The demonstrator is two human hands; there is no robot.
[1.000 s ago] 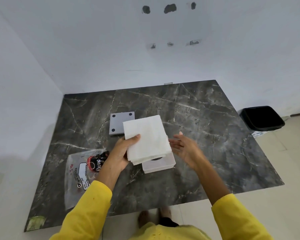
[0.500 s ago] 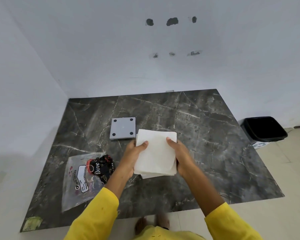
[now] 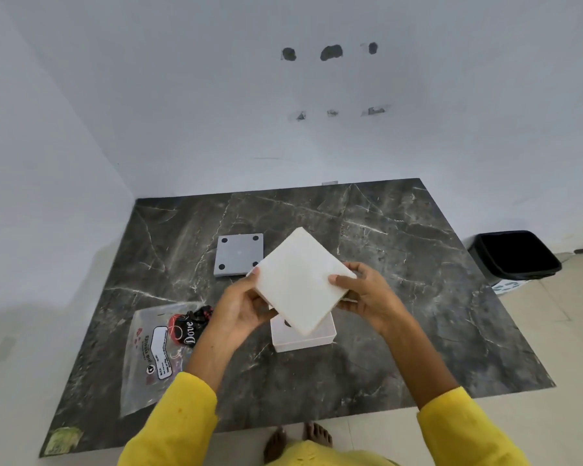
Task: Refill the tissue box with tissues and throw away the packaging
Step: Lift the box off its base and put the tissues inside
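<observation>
A white stack of tissues (image 3: 298, 280) is held above the table, turned like a diamond. My left hand (image 3: 241, 306) grips its left edge and my right hand (image 3: 364, 294) grips its right edge. Directly below it, partly hidden by the stack, the white open tissue box (image 3: 305, 338) stands on the dark marble table (image 3: 401, 297). The box's grey lid (image 3: 239, 254) with black corner dots lies behind it to the left. The clear plastic tissue packaging (image 3: 152, 351) lies flat at the front left.
A small black and red sachet (image 3: 191, 326) rests on the packaging's right edge. A black waste bin (image 3: 515, 255) stands on the floor right of the table. White walls close the back and left sides. My bare feet (image 3: 297, 438) show below the table's front edge.
My right hand joined the left on the tissue stack. Both hands then lifted and rotated it, uncovering the box underneath.
</observation>
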